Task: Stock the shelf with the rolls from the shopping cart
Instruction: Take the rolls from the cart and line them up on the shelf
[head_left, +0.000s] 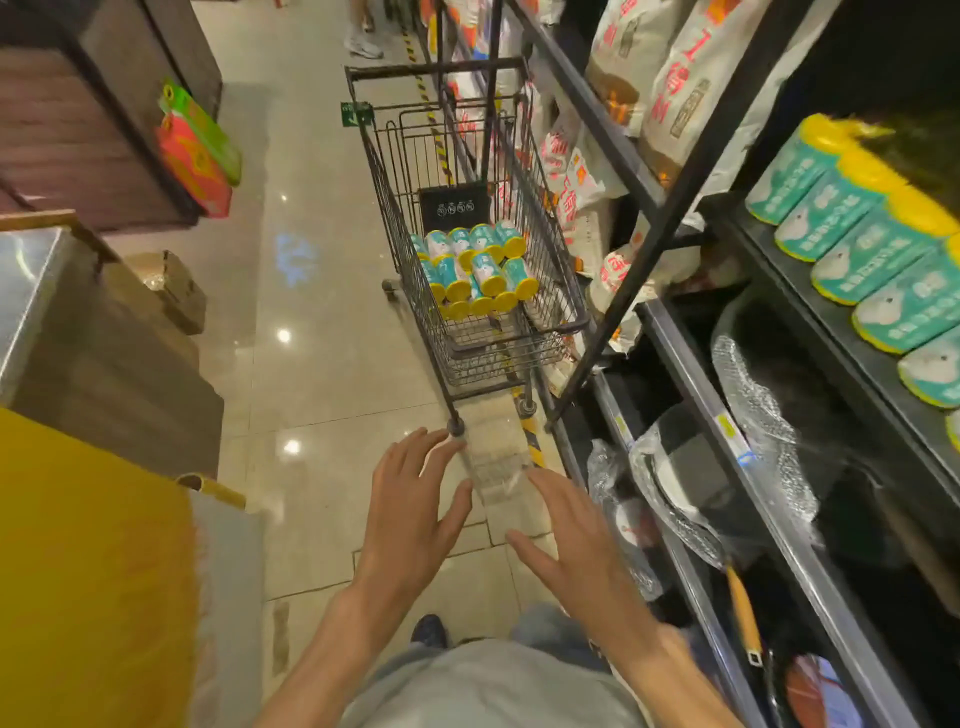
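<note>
While our left hand (410, 512) and right hand (574, 548) hovered over the tiled floor (322, 364) with fingers spread wide and holding nothing, the shopping cart (387, 208) stood ahead of us beside the shelving. Teal rolls with yellow ends (475, 270) lay heaped in its basket, well apart from our hands. On our right, a row of matching rolls (862, 244) already lay on the dark shelf (831, 332), with white sacks (670, 78) stacked farther along the aisle.
</note>
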